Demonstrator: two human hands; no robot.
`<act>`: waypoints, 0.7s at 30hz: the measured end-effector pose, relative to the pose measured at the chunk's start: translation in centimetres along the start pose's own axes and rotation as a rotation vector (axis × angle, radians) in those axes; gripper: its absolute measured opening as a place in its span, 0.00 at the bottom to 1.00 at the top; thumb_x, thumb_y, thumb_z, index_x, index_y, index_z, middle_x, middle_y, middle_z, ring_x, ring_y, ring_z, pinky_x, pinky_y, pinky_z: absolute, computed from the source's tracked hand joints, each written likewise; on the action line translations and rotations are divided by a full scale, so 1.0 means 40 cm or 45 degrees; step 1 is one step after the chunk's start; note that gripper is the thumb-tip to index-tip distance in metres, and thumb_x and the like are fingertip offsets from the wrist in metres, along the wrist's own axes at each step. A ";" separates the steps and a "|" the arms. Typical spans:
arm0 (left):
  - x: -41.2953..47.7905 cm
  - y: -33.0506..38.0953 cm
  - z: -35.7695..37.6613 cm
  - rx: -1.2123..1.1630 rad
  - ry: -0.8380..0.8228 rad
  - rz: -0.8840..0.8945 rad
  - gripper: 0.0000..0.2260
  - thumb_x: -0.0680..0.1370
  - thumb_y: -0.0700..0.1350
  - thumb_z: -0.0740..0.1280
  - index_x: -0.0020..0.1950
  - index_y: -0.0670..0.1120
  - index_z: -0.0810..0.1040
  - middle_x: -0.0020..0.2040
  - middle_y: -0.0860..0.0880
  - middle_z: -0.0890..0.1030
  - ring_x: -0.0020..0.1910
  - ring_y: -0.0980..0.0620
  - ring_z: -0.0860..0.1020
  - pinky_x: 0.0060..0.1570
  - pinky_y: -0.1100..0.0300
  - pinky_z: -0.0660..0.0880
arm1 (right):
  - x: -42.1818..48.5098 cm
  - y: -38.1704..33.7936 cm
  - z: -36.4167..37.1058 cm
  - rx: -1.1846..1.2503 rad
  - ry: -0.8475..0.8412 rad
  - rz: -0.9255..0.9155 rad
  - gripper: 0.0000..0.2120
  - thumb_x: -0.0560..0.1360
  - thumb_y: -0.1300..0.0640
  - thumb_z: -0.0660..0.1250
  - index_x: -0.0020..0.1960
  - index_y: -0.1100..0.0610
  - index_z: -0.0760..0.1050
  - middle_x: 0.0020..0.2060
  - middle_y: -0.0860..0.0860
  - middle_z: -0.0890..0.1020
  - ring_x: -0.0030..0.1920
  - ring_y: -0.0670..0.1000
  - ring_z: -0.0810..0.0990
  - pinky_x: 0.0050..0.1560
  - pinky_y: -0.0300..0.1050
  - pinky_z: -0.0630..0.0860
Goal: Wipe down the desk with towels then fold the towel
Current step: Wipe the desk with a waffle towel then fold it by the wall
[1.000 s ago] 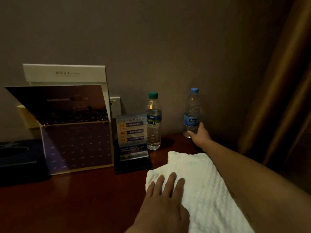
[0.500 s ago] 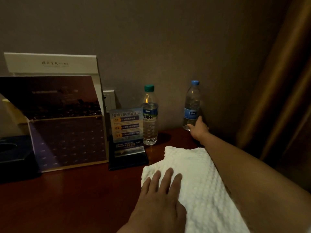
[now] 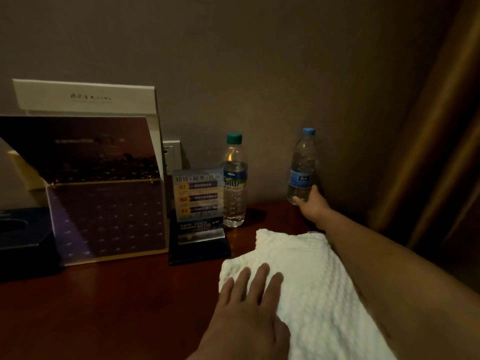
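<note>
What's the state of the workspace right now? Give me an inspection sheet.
Surface: reddish wooden desk, dimly lit; no spills discernible.
Job's things: white towel lying on the desk's right part.
Clutter: green-capped bottle, blue-capped bottle, sign stand, purple display board and dark tissue box, all standing near the wall.
Hands: left hand flat on the towel's near-left edge; right hand grips the blue-capped bottle's base.
Cables: nothing seen.
Surroundings: grey wall, wall socket behind the sign stand, curtain at right.
</note>
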State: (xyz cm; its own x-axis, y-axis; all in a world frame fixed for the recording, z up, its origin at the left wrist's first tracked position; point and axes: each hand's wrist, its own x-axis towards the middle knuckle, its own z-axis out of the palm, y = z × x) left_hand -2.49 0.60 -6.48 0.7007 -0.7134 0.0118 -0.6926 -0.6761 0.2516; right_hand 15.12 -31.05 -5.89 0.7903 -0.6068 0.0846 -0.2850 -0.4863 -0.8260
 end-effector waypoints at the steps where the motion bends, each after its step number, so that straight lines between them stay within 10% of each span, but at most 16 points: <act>1: 0.006 0.000 -0.006 0.017 0.012 0.020 0.40 0.69 0.63 0.41 0.82 0.61 0.55 0.83 0.54 0.52 0.81 0.46 0.55 0.79 0.54 0.50 | -0.006 -0.001 -0.004 0.024 -0.030 0.006 0.35 0.79 0.53 0.72 0.80 0.57 0.59 0.74 0.59 0.72 0.73 0.62 0.72 0.72 0.56 0.68; 3: 0.005 0.006 -0.019 -0.019 -0.113 -0.009 0.44 0.63 0.64 0.31 0.82 0.61 0.38 0.82 0.57 0.35 0.81 0.50 0.36 0.77 0.52 0.34 | -0.028 -0.012 -0.005 0.060 0.017 0.023 0.38 0.79 0.55 0.73 0.81 0.59 0.55 0.76 0.60 0.69 0.74 0.61 0.70 0.73 0.55 0.66; 7: 0.000 0.008 -0.019 -0.010 -0.099 -0.020 0.45 0.62 0.64 0.30 0.81 0.61 0.36 0.81 0.57 0.33 0.80 0.50 0.33 0.78 0.51 0.33 | -0.123 -0.079 0.003 0.102 0.472 -0.196 0.21 0.77 0.66 0.71 0.68 0.59 0.70 0.69 0.58 0.72 0.67 0.59 0.75 0.70 0.51 0.72; 12: -0.002 0.016 -0.037 -0.014 -0.199 -0.045 0.35 0.73 0.60 0.40 0.82 0.60 0.36 0.81 0.56 0.33 0.80 0.49 0.33 0.78 0.49 0.34 | -0.238 -0.189 0.073 -0.024 -0.592 -0.338 0.36 0.73 0.52 0.79 0.76 0.52 0.67 0.68 0.48 0.77 0.68 0.50 0.77 0.63 0.47 0.78; 21: -0.002 0.014 -0.057 -0.016 -0.263 -0.041 0.28 0.85 0.56 0.46 0.82 0.57 0.36 0.82 0.54 0.33 0.80 0.47 0.31 0.77 0.47 0.32 | -0.227 -0.231 0.192 0.167 -0.573 -0.255 0.29 0.74 0.55 0.79 0.71 0.55 0.71 0.65 0.53 0.81 0.66 0.53 0.79 0.63 0.50 0.77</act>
State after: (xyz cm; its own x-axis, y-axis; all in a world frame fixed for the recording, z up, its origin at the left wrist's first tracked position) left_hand -2.53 0.70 -4.12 0.6713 -0.7151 -0.1949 -0.6674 -0.6976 0.2605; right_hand 14.76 -16.21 -3.30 0.9861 -0.1645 0.0241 -0.0560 -0.4651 -0.8835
